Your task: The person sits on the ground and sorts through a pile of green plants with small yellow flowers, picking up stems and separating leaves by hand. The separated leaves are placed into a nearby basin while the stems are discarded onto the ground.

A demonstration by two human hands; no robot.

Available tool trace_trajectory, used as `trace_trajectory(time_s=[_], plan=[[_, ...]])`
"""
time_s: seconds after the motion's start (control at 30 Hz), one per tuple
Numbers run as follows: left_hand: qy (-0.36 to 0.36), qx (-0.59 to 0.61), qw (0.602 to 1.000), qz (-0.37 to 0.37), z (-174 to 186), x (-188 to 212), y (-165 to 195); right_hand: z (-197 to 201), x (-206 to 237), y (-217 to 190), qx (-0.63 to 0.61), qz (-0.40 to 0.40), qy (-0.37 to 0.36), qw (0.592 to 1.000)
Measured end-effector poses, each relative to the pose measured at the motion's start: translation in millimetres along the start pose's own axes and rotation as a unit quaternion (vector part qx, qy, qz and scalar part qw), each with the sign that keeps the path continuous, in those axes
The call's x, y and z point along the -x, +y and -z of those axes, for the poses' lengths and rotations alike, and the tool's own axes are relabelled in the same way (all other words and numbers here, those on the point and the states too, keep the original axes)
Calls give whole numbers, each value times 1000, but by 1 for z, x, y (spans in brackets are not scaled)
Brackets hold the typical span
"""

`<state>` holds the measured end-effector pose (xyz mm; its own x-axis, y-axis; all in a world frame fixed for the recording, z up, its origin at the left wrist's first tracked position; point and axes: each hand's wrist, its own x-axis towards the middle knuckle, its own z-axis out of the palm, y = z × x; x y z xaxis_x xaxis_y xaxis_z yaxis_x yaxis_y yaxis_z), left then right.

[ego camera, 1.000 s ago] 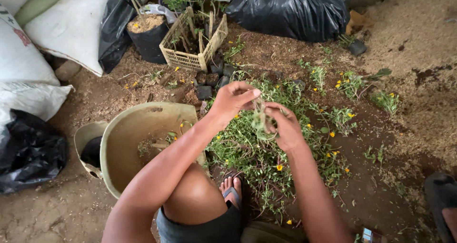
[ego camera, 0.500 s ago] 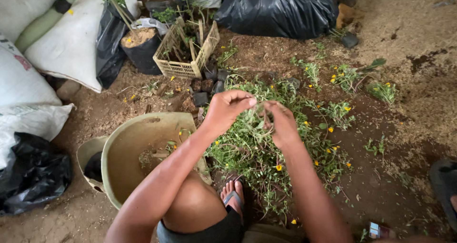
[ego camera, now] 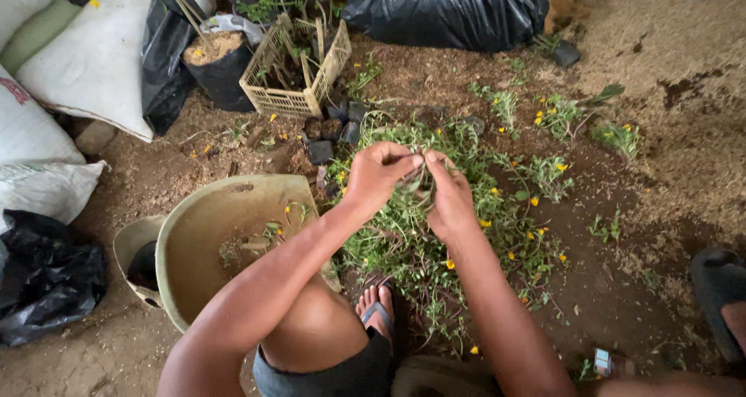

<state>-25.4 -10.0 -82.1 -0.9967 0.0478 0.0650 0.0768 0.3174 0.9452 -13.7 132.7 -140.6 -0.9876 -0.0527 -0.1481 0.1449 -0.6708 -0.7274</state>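
Observation:
My left hand (ego camera: 378, 174) and my right hand (ego camera: 449, 197) meet above a heap of green stems with small yellow flowers (ego camera: 435, 234) on the dirt floor. Both pinch the same green sprig (ego camera: 420, 181), held between the fingertips. Just left of my left forearm stands a large tan bucket (ego camera: 203, 234) with a few plant scraps and yellow flowers at its bottom. My bare knee and a foot in a sandal (ego camera: 378, 308) sit below the hands.
A slatted plastic crate (ego camera: 297, 69) with seedlings stands at the back, next to a black grow bag of soil (ego camera: 219, 69). White sacks (ego camera: 85, 63) and black plastic bags (ego camera: 447, 8) line the back and left. Small black pots (ego camera: 332, 127) lie near the crate. Another sandal (ego camera: 719, 292) shows at right.
Both hands stay together on the sprig over the heap, working it slightly between the fingers. The view has shifted a little; nothing was put down or picked up.

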Motion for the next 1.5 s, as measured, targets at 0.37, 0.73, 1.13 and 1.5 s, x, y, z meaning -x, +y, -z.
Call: trace_trajectory(time_s=[0.37, 0.73, 1.13, 1.5], plan=[[-56, 17, 987, -152, -35, -17, 0, 29, -24, -23, 28, 62, 79, 995], [-369, -592, 717, -4, -39, -31, -104, 124, -39, -73, -156, 80, 29, 984], [-329, -525, 785, 19, -44, -7, -142, 130, -27, -40, -33, 8, 53, 998], [-252, -219, 942, -15, 31, -18, -3, 72, -24, -19, 212, -12, -28, 977]])
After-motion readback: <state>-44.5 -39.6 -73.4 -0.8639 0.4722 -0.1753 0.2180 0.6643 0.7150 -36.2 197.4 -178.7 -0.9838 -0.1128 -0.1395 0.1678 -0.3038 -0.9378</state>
